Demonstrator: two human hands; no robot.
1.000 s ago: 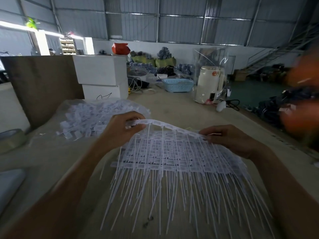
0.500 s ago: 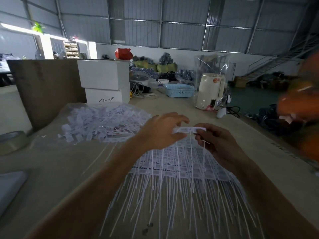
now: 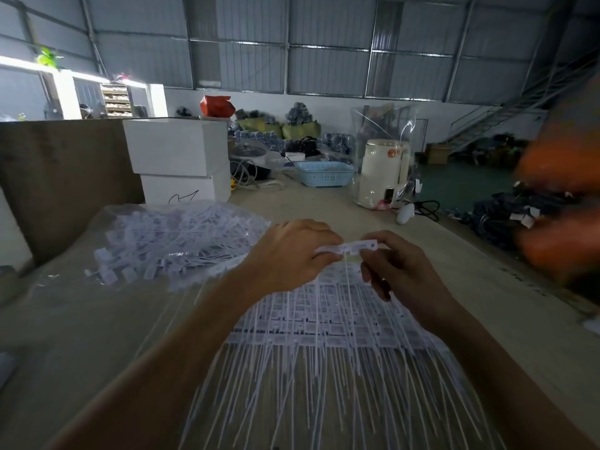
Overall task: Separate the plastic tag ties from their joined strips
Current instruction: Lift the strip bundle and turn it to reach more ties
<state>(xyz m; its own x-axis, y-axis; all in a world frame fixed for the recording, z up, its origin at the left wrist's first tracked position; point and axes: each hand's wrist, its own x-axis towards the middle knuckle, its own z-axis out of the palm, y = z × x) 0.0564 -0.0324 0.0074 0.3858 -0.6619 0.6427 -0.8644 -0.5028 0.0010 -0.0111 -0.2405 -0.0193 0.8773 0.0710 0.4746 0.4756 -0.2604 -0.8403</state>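
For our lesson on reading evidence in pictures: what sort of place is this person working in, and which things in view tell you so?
Most likely a warehouse or small factory. The corrugated metal walls rise high, a metal staircase climbs at the right, and bagged goods are stacked along the far wall behind the worktable.

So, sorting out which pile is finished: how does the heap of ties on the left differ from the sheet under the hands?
The heap of ties lies jumbled on a clear plastic bag; the sheet of ties lies flat, its tags in joined rows. The heap's tails point every way; the sheet's fan toward the camera. Both are white plastic.
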